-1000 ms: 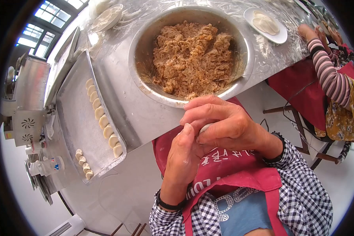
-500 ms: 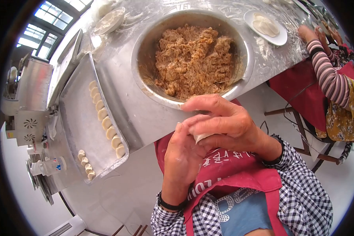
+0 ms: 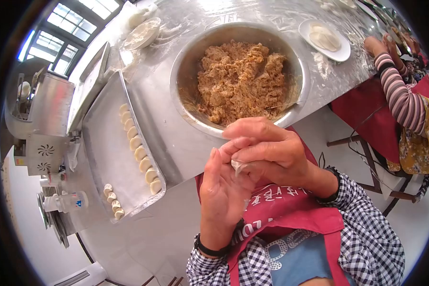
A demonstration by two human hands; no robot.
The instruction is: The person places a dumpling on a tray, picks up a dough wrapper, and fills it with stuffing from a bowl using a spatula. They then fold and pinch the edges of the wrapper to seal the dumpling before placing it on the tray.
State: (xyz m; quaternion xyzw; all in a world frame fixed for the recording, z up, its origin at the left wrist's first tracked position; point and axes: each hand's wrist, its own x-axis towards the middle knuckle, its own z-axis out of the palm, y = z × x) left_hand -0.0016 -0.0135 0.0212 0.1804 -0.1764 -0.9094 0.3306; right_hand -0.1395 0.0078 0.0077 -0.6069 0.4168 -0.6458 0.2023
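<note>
A dumpling point(image 3: 236, 166) is cupped between my two hands, in front of the bowl's near rim; only a small white edge of dough shows. My left hand point(image 3: 219, 190) supports it from below, palm turned up and thumb raised. Over the top curls my right hand point(image 3: 276, 150), its fingers closed around the dough and hiding most of it. Just beyond the hands stands a large metal bowl point(image 3: 177, 102) of brown minced filling point(image 3: 240, 78). A metal tray point(image 3: 97, 157) to the left bears a line of folded dumplings point(image 3: 139, 153) and a shorter row of smaller ones point(image 3: 113, 202).
A white plate point(image 3: 344, 53) with flat dough wrappers point(image 3: 325, 38) lies at the upper right. A floury bowl point(image 3: 143, 34) stands at the upper left. On the right is another person's striped sleeve point(image 3: 398, 93). A plastic bottle point(image 3: 74, 202) stands far left.
My hands remain together around the dumpling; the right fingers have shifted slightly over it, and less dough shows. The whole view has moved a little, with the surroundings lower and further right.
</note>
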